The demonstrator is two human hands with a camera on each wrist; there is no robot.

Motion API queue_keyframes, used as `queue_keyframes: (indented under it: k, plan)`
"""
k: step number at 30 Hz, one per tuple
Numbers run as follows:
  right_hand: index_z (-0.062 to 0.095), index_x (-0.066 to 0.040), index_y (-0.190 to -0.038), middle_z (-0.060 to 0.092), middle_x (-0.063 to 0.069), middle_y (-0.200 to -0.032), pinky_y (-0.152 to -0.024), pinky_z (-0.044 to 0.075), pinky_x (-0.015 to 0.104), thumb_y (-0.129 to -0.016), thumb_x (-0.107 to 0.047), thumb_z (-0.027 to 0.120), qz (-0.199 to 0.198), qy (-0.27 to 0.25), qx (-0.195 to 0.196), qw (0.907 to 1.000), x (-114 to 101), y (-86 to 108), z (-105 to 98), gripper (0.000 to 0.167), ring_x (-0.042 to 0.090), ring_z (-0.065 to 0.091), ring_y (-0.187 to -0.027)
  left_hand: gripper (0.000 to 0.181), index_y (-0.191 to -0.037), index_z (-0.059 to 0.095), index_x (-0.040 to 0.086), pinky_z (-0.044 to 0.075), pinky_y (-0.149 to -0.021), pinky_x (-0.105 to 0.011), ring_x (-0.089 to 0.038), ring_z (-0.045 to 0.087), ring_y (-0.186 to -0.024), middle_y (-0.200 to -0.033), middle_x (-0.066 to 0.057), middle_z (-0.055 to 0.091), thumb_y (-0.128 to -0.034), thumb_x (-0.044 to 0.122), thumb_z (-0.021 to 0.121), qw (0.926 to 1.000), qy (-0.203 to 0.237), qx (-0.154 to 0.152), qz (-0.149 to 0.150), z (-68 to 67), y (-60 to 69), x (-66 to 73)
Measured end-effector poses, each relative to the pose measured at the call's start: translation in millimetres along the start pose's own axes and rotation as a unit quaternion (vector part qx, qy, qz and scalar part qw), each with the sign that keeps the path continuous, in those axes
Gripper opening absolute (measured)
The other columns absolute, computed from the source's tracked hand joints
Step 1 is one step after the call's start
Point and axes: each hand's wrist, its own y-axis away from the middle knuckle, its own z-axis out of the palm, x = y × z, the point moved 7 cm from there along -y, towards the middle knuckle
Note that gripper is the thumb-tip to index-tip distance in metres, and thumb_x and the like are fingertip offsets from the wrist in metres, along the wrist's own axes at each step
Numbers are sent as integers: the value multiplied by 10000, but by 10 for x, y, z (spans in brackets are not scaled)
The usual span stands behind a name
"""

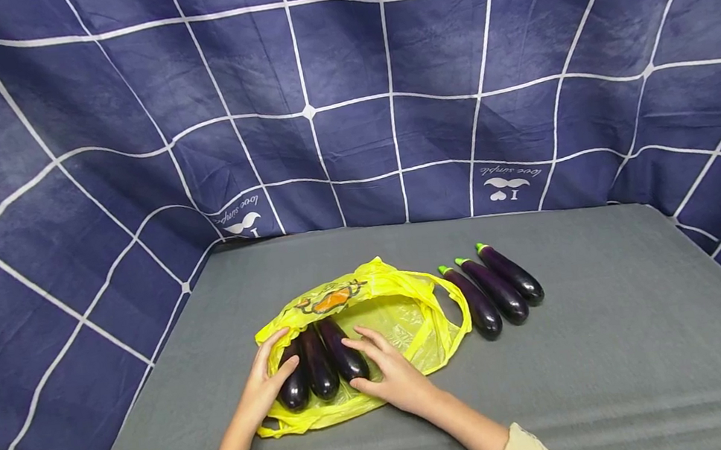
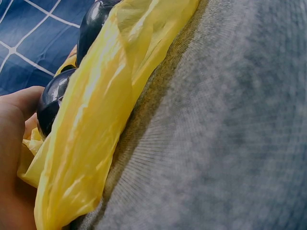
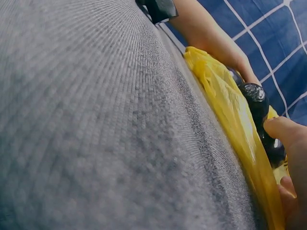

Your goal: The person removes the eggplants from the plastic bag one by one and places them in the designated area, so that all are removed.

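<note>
A yellow plastic bag (image 1: 405, 317) lies spread on the grey table, its mouth toward me. Side by side inside are a left eggplant (image 1: 294, 389), a middle eggplant (image 1: 319, 365) and a right eggplant (image 1: 346, 358), all dark and glossy. My left hand (image 1: 264, 383) is at the left one, its thumb across it and its fingers along the bag's edge. From the other side, my right hand (image 1: 396, 378) touches the right eggplant with spread fingers and thumb. In the left wrist view the thumb meets a rounded eggplant end (image 2: 53, 98). Yellow plastic partly hides the eggplants in both wrist views.
Three more eggplants (image 1: 500, 290) lie slanted beside the bag's right edge, green stem ends pointing away. The grey table (image 1: 618, 343) extends to both sides. A blue curtain (image 1: 436, 125) with white grid lines stands behind the table and at its sides.
</note>
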Motion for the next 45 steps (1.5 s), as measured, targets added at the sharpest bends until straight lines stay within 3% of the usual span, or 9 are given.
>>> queue_keyframes:
  k: [8,20,30,45]
  plan:
    - [481,-264,-1306,374,15,-1426,-982,409,453,-879,-305,584,-112,73,-277,9995,11,0,58,441,235,396,-1289,537,-1354,366,156,147,-1067,-578,-296,188,-1362,-1433,-120,301,-875,242,593,10000,1,23,-19,-13,5,7]
    - [519,-249,-1265,425,14,-1388,-980,417,416,-844,-247,621,-35,-171,-315,9994,26,2,26,433,217,435,-1258,538,-1355,364,141,150,-1064,-571,-293,192,-1355,-1428,-126,305,-874,221,593,10000,63,20,23,-4,3,1]
    - [525,-241,-1253,428,18,-1382,-918,453,329,-825,-179,610,184,-133,-519,9984,22,-10,-114,441,205,476,-1210,520,-1354,367,153,152,-1056,-585,-305,186,-1360,-1431,-121,303,-885,229,579,9999,53,-31,92,7,5,35]
    - [524,-195,-1263,438,48,-1377,-967,411,357,-812,-149,582,238,13,-1224,9922,-23,-21,-380,457,211,423,-1257,514,-1347,378,147,159,-1054,-583,-296,208,-1346,-1419,-129,316,-882,223,582,9999,-36,-9,128,-3,12,35]
